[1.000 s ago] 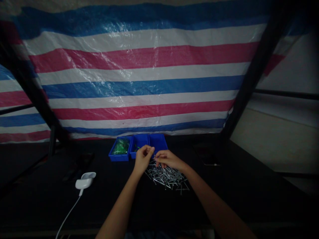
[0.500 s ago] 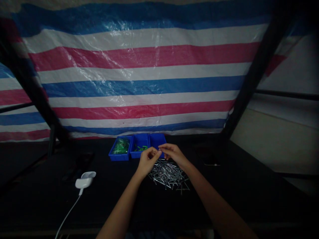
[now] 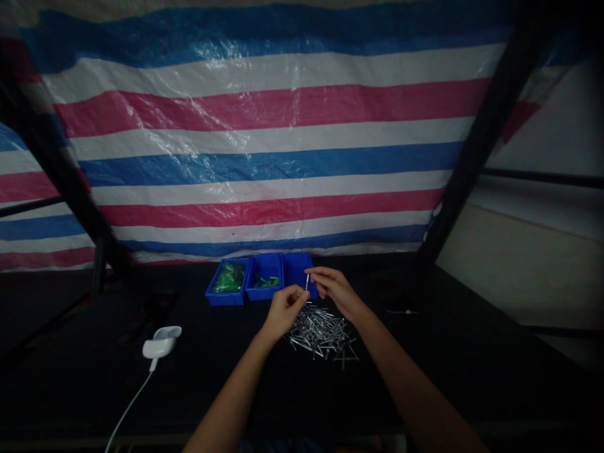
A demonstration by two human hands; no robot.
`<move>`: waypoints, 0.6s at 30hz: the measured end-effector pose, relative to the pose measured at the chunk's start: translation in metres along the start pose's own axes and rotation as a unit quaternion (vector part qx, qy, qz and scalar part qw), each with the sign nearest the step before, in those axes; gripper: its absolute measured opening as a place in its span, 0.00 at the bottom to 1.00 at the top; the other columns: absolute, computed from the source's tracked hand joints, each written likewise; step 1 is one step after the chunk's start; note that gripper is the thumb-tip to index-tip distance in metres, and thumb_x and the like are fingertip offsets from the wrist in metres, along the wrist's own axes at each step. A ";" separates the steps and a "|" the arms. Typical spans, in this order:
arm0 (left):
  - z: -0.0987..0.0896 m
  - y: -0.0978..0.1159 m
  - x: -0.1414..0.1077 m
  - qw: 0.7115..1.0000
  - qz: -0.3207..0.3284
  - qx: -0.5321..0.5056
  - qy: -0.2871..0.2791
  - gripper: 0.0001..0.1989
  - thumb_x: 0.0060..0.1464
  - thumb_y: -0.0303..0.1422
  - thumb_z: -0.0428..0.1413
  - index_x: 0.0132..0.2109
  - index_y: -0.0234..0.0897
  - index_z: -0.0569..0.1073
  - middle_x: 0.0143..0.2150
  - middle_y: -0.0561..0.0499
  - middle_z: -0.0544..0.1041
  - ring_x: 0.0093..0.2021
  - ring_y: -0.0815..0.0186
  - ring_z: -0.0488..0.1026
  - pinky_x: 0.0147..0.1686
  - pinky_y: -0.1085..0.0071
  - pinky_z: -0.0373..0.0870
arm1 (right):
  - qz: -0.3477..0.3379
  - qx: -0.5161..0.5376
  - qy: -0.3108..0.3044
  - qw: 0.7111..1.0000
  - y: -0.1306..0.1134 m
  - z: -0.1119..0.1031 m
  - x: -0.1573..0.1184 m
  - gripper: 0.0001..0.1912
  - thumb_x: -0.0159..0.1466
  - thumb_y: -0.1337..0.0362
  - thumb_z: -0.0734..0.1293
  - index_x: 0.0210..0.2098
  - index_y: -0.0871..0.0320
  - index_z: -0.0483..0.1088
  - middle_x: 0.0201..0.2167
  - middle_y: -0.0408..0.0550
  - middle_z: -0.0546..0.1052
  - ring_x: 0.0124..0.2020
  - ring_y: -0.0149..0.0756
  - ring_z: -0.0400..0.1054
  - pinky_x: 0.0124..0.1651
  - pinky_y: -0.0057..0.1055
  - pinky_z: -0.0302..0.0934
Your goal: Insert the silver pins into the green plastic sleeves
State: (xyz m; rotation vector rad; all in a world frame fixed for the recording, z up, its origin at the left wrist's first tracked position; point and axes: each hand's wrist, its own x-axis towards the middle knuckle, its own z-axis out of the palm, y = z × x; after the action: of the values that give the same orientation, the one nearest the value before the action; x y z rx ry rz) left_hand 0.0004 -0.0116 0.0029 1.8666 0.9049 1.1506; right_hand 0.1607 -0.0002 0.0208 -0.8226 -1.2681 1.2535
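Note:
My left hand [image 3: 284, 309] pinches the lower end of a thin, nail-like metal pin [image 3: 307, 281] between thumb and forefinger. The pin stands roughly upright. At its top end are the closed fingertips of my right hand [image 3: 336, 290]. Just below both hands a loose pile of similar silver pins [image 3: 321, 333] lies on the black table. Whether the pin has a head or point is too small to make out. Behind the hands stands a blue bin [image 3: 295, 267], partly hidden by my fingers.
To its left, a second blue bin [image 3: 255, 290] holds small green plastic pieces [image 3: 268, 282], and a third holds a clear bag of green pieces [image 3: 229, 277]. A white earbud case [image 3: 159, 345] with a cable lies left. A dark flat phone-like object [image 3: 399, 302] lies right. Striped sheeting [image 3: 283, 170] hangs behind.
My hands have drawn slightly apart, the left lower and the right a little higher and to the right. The pin now shows upright between them.

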 end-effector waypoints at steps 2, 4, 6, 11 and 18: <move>0.000 -0.001 0.000 1.000 0.001 0.004 -0.002 0.17 0.53 0.43 0.52 0.29 0.32 0.70 0.23 0.53 0.68 0.24 0.71 0.62 0.26 0.75 0.57 | -0.003 -0.004 -0.006 1.000 0.001 0.000 0.000 0.17 0.51 0.56 0.69 0.37 0.59 0.74 0.25 0.43 0.70 0.17 0.21 0.54 0.19 0.24 0.49; 0.000 -0.002 0.001 1.000 0.002 0.009 -0.003 0.16 0.53 0.42 0.52 0.29 0.32 0.71 0.23 0.53 0.68 0.24 0.71 0.62 0.26 0.75 0.57 | 0.000 -0.010 -0.009 1.000 0.002 0.001 0.000 0.17 0.51 0.56 0.70 0.37 0.59 0.74 0.23 0.42 0.70 0.16 0.21 0.54 0.19 0.24 0.49; -0.001 -0.003 0.001 1.000 -0.001 0.010 -0.003 0.16 0.53 0.42 0.52 0.29 0.32 0.71 0.23 0.53 0.68 0.24 0.72 0.61 0.26 0.75 0.57 | 0.005 -0.017 -0.008 1.000 0.001 0.001 0.000 0.17 0.50 0.55 0.70 0.35 0.60 0.74 0.22 0.42 0.70 0.16 0.22 0.54 0.20 0.24 0.50; -0.006 -0.004 0.003 1.000 -0.004 -0.003 0.022 0.15 0.52 0.42 0.53 0.31 0.32 0.71 0.25 0.53 0.68 0.25 0.72 0.62 0.26 0.75 0.57 | -0.003 -0.037 0.006 0.999 -0.005 0.000 -0.001 0.16 0.48 0.55 0.71 0.30 0.60 0.73 0.21 0.43 0.71 0.17 0.23 0.55 0.20 0.25 0.51; -0.014 -0.002 0.007 0.996 -0.017 -0.045 0.076 0.14 0.50 0.42 0.55 0.33 0.33 0.71 0.24 0.54 0.68 0.24 0.72 0.63 0.25 0.76 0.59 | 0.000 -0.092 -0.050 0.995 -0.006 -0.006 -0.001 0.14 0.47 0.56 0.72 0.26 0.61 0.72 0.18 0.40 0.68 0.17 0.24 0.57 0.20 0.24 0.50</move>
State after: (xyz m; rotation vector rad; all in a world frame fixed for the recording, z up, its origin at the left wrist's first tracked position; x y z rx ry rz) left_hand -0.0102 -0.0014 0.0078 1.7038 0.9493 1.3050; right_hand 0.1683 -0.0016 0.0248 -0.9006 -1.4806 1.2019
